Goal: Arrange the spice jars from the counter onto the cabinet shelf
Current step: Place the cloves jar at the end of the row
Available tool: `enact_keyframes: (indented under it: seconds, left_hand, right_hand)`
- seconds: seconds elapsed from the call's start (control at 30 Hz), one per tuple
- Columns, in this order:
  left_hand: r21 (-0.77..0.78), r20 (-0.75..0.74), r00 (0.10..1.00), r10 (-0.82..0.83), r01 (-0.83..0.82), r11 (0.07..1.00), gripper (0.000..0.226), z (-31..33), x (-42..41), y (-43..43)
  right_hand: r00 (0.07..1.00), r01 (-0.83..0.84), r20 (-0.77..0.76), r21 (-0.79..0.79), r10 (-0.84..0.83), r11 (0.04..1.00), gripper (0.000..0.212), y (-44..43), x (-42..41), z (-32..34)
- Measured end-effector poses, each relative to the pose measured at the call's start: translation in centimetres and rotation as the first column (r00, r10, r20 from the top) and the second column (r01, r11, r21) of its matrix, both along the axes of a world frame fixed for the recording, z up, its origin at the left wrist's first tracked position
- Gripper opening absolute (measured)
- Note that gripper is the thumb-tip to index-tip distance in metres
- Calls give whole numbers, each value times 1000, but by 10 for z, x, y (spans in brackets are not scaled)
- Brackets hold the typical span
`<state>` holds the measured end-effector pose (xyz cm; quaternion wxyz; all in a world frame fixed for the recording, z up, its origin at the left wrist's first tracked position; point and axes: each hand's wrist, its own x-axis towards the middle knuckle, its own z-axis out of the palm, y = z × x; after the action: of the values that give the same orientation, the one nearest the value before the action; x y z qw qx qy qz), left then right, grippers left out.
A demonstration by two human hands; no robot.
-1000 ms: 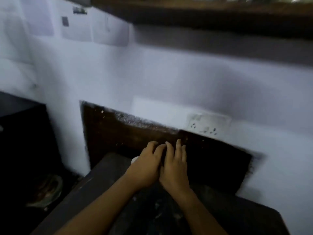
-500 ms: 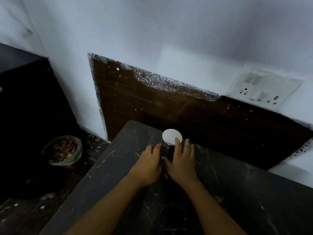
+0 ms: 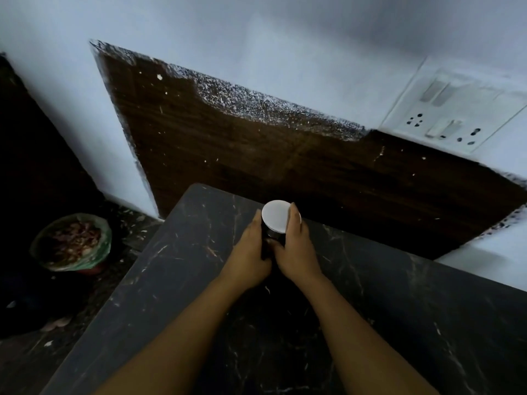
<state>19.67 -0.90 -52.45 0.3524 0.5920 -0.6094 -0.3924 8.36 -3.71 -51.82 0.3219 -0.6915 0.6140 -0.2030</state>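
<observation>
No legible writing; the lid of the spice jar [image 3: 276, 216] seems blank, though blurry.

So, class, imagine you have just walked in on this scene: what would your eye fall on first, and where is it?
The white-lidded jar stands out most, gripped between the left hand and right hand near the back edge of the dark marble counter. Behind it, a brown wooden panel with paint-speckled edges lies against the pale wall, with a socket plate at its upper right. On the floor at the left sits a green-lined container of brownish scraps.
</observation>
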Motion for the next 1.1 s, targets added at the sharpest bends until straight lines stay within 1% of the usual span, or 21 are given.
enact_keyframes:
  seconds: [0.1,0.2,0.3,0.4,0.47,0.53,0.6,0.67,0.73,0.8,0.83,0.9,0.97,1.03,1.1]
  left_hand:
    - [-87,45,999,30,-26,996,87,11,-3,4]
    - [-193,88,992,90,-72,979,95,29,-5,15]
    - [-323,105,991,83,-45,945,106,53,-12,31]
    - [-426,75,995,64,-26,904,115,83,-30,52]
    - [-449,39,997,67,-42,892,114,99,-44,64]
    - [-444,-45,997,64,-77,893,112,118,-60,80]
    - [-405,-193,981,37,-114,907,107,136,-76,97]
    - [-384,-317,948,2,-130,914,91,154,-93,112]
    - [-407,-366,930,-41,-120,905,73,172,-112,127]
    - [-428,-395,914,-95,-91,899,66,188,-130,141]
    - [-434,-398,912,-100,-91,896,66,194,-138,147]
    - [-447,-356,934,-33,-139,884,74,209,-155,159]
    - [-466,-323,946,5,-163,870,81,224,-171,168]
    - [-496,-306,951,-44,-120,860,88,240,-186,176]
    - [-501,-324,936,-139,-45,864,98,253,-202,183]
  right_hand:
    - [998,2,70,-46,1,999,86,7,-10,17]
    - [982,15,187,-78,0,997,90,16,-21,46]
    - [962,39,273,-120,-5,992,91,32,-37,81]
    - [951,65,310,-191,-3,979,87,57,-54,115]
    - [949,87,314,-245,-6,966,87,73,-64,133]
    - [933,114,360,-277,-7,954,87,90,-78,150]
    - [872,125,489,-228,2,966,83,109,-95,166]
    - [767,66,642,-118,25,991,74,127,-109,176]
    - [690,8,723,-69,44,998,57,147,-125,185]
    - [625,16,779,-73,47,997,49,163,-138,194]
    - [600,30,798,-85,50,996,47,169,-144,199]
    - [564,51,822,-126,76,991,42,183,-159,213]
    - [548,72,829,-180,112,981,39,194,-176,229]
    - [531,114,838,-219,127,969,48,204,-189,242]
    - [513,177,850,-241,119,954,61,216,-204,254]
